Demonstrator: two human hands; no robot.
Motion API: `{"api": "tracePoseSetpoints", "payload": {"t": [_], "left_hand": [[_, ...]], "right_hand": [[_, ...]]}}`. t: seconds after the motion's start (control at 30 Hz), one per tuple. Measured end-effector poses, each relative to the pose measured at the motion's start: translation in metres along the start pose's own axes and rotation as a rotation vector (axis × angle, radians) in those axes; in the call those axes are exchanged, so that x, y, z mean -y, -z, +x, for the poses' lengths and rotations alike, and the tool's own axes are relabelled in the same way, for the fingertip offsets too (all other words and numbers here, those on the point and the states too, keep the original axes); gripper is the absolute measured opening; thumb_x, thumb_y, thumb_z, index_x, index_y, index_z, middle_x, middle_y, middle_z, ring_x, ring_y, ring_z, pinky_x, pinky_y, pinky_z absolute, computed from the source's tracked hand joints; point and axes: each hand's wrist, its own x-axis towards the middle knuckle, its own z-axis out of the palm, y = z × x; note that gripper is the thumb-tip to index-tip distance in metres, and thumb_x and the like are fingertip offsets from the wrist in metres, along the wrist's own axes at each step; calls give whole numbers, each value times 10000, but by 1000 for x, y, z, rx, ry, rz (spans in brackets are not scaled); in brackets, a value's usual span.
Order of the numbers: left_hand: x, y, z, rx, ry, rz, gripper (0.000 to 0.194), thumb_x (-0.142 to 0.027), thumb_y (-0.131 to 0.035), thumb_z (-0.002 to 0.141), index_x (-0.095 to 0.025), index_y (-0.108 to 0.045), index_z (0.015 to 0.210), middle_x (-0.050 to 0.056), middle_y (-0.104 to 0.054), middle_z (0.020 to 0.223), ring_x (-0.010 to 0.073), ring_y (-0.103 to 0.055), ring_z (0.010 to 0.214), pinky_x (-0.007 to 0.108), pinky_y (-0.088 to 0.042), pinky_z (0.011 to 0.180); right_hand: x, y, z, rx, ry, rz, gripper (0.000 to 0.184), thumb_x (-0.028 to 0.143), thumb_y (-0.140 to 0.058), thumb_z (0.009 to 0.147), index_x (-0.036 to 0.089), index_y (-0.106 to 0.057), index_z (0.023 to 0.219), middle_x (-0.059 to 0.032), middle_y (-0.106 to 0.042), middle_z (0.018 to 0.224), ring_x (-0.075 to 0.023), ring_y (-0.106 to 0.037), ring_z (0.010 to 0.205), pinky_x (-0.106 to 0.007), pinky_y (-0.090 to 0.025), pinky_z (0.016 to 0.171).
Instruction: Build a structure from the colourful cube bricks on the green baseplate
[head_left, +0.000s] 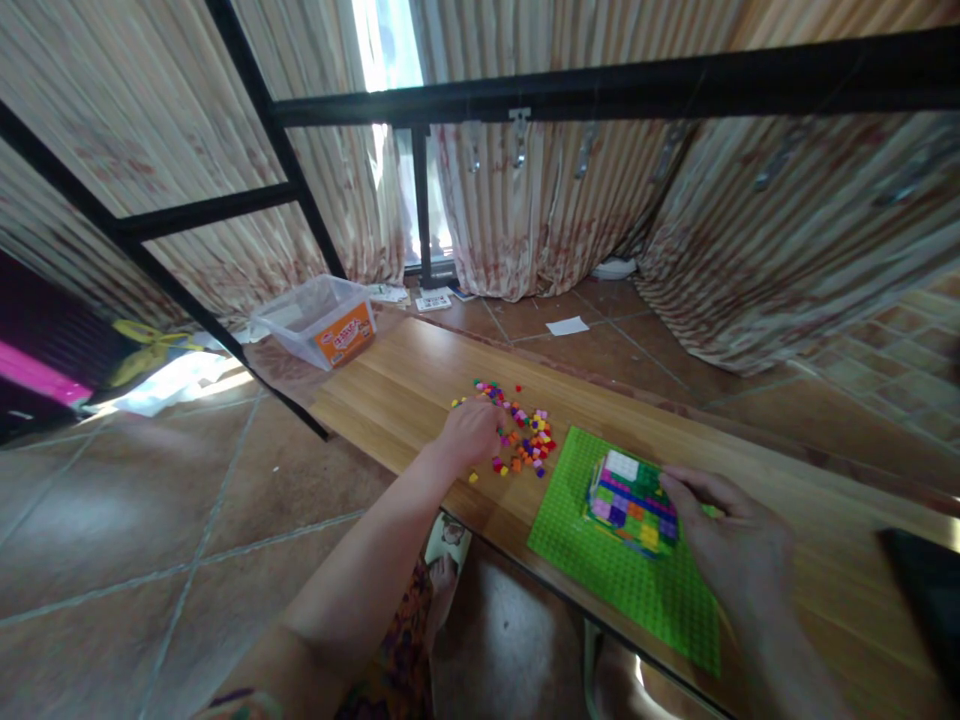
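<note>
Small loose toy bricks (534, 440) in many colours lie scattered on the wooden table. My left hand (472, 432) reaches down into the left side of them with its fingers curled; what the fingertips hold, if anything, is hidden. A green studded baseplate (559, 510) lies to the right of the pile. On it stands a low block built of coloured bricks (634, 508), with a white patch at its far left corner. At the block's right corner, thumb and index finger of my right hand (731, 530) come together; anything between them is too small to make out.
A clear plastic box (304, 325) with an orange label stands by the table's far left end. A dark flat object (926, 590) lies at the right edge. Black metal bars (540, 98) cross in front of the curtains (495, 220). Papers (568, 326) lie on the tiled floor.
</note>
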Motion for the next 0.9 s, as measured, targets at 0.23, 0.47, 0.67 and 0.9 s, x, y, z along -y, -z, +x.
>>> {"api": "tracePoseSetpoints", "payload": {"t": [0.23,0.47,0.67,0.9], "left_hand": [[-5,-7,4,-6,6,74,207,-78,-562,743,-167,-735,816,120,-685,927,256,-625,994,343,-474,930],[-16,-2,9,-112,-51,-102,252,-106,-480,829,-172,-711,904,78,-710,901,206,-641,882,319,-482,859],[-65,-18,-2,-102,-269,-631,201,-169,-507,873,-166,-687,963,45,-730,906,149,-659,828,239,-490,774],[-103,-31,-12,-24,-384,-730,198,-178,-515,883,-166,-677,998,51,-736,955,159,-673,879,251,-506,815]], "right_hand": [[3,3,-1,-14,42,-57,277,506,-642,784,263,-742,869,-25,-756,899,-239,-701,841,-364,-525,818],[13,7,0,-108,74,-9,230,435,-632,814,240,-742,869,-30,-754,877,-219,-694,834,-335,-526,804],[25,0,-6,-100,174,113,216,407,-623,846,232,-740,896,-40,-745,905,-207,-681,846,-327,-526,790],[33,-5,-10,83,276,182,209,392,-625,859,256,-723,985,-43,-722,978,-199,-659,889,-350,-519,835]]}}
